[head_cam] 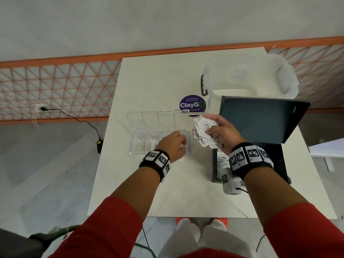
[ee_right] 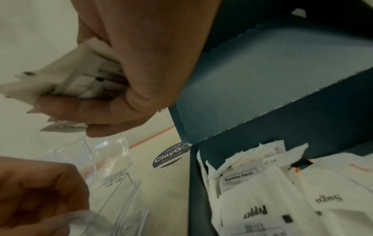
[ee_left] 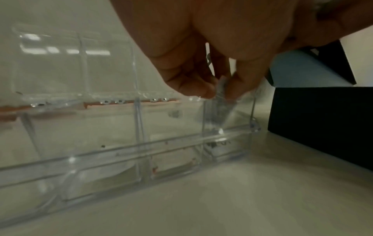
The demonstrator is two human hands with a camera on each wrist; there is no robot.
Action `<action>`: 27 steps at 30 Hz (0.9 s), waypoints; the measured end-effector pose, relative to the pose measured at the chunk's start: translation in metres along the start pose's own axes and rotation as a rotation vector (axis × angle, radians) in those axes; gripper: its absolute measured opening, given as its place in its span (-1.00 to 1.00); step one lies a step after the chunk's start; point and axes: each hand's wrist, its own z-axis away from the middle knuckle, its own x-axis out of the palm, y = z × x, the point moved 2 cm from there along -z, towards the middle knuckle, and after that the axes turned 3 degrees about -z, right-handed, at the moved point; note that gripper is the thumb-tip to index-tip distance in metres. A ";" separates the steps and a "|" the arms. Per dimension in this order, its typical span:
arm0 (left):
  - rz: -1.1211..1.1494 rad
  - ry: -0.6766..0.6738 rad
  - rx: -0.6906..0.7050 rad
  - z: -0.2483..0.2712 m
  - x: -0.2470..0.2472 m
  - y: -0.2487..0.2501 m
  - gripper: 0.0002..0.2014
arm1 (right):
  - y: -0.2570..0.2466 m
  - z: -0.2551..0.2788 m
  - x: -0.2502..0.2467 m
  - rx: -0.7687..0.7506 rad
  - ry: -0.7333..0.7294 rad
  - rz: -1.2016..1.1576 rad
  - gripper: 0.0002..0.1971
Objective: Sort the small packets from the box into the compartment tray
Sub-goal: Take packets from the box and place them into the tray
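Two hands are at work over the white counter (head_cam: 149,183), and we record each in turn. Our left hand (head_cam: 172,144) sits at centre frame in the head view, over the right end of the clear tray (head_cam: 138,144). In the left wrist view its fingers (ee_left: 193,86) pinch one packet (ee_left: 221,89) edge-on, the packet's lower part already inside the rightmost compartment of the near row. We also see a packet (head_cam: 153,144) lying in a compartment just left of that hand. The tray's lid (head_cam: 158,119) lies open behind it, toward the upper part of the frame.

Our right hand (head_cam: 222,134) is right of centre, raised beside the tray, its fingers (ee_right: 80,105) curled round a bunch of packets (head_cam: 203,133) that fan out toward the left. We cannot count them.

The dark box (head_cam: 279,164) stands at the right of the frame with its lid (head_cam: 260,120) upright; in the right wrist view more packets (ee_right: 262,199) lie inside, some printed "Pepper" and "Sugar".

Beyond the box a clear tub (head_cam: 249,75) occupies the upper right, and a round "ClayGo" sticker (head_cam: 192,105) sits on the counter behind the tray.
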 end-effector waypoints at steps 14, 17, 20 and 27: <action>-0.272 -0.081 0.039 0.012 0.003 -0.011 -0.69 | -0.002 -0.001 0.010 0.004 -0.034 0.025 -0.51; -0.445 -0.134 0.065 0.010 0.006 -0.008 -0.62 | -0.002 -0.001 0.012 0.010 -0.043 0.029 -0.51; -0.581 -0.155 0.073 0.007 0.008 -0.002 -0.60 | -0.002 -0.003 0.013 0.008 -0.043 0.037 -0.51; -0.491 -0.153 0.030 -0.001 0.005 0.000 -0.58 | 0.003 -0.007 0.015 0.023 -0.066 0.043 -0.49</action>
